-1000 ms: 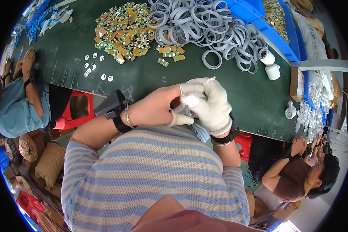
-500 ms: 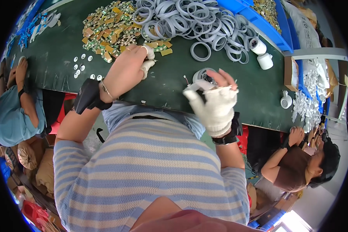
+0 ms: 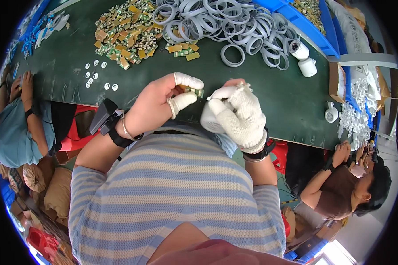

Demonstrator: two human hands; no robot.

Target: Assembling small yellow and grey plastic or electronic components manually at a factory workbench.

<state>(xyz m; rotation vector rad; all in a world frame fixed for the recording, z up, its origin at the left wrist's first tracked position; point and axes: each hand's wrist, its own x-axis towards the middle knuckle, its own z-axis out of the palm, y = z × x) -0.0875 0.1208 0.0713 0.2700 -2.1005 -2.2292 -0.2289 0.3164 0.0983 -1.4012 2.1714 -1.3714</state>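
My left hand (image 3: 157,99), with white covers on its thumb and a finger, pinches a small green circuit board (image 3: 199,92) with yellow-brown parts. Close beside it, my right hand (image 3: 245,115) wears a white knitted glove that leaves some fingertips bare. Its fingers are closed around a white rounded housing (image 3: 210,120), held tilted at the table's near edge. The glove hides much of the housing, and whether the board touches it I cannot tell. Beyond my left hand lies a heap of similar circuit boards (image 3: 128,35).
Grey rings (image 3: 232,55) are piled at the far middle. White round stickers (image 3: 95,75) lie left on the green table (image 3: 163,66). Two white housings (image 3: 307,67) stand at the right, near blue bins (image 3: 316,37) and clear plastic parts (image 3: 356,119). Co-workers sit on both sides.
My left hand has come away from the board heap toward my right hand, carrying a circuit board. My right hand has taken the white housing off the table and drawn it nearer me.
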